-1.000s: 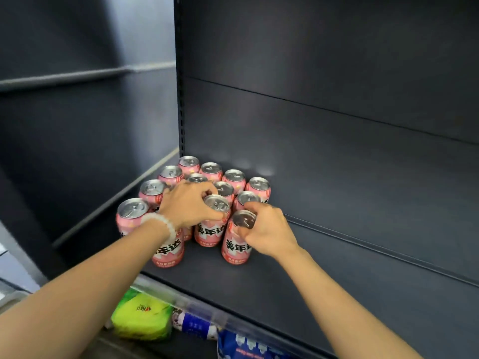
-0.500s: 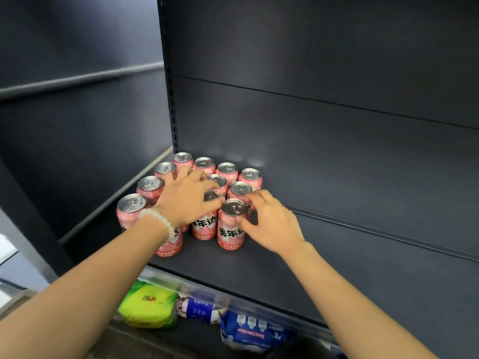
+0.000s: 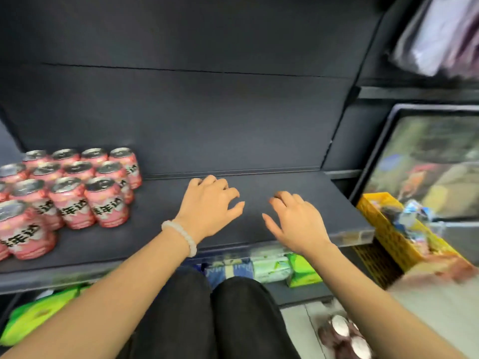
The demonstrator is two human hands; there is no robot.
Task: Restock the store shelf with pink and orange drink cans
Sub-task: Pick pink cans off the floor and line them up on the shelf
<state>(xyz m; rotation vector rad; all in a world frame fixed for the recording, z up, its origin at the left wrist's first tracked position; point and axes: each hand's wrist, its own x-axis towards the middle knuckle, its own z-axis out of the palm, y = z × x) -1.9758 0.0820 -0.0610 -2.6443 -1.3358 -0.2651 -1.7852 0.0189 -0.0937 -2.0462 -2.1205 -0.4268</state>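
Several pink drink cans [image 3: 70, 187] stand upright in close rows at the left end of the dark shelf [image 3: 285, 182]. My left hand [image 3: 211, 203], with a pale bead bracelet on the wrist, hovers over the bare middle of the shelf, fingers apart and holding nothing. My right hand [image 3: 295, 218] hovers beside it to the right, also open with nothing in it. Both hands are well to the right of the cans. More cans [image 3: 347, 335], seen blurred by their silver tops, sit on the floor at the lower right.
A yellow crate [image 3: 388, 229] with packaged goods stands at the right, beside a dark-framed freezer lid [image 3: 425, 161]. Green and blue packets [image 3: 272, 268] lie on the shelf below. My legs in dark trousers [image 3: 212, 317] fill the lower middle.
Both hands have let go of the front cans and moved right, away from the group. The view has swung right and down, so the cans now sit at the left.
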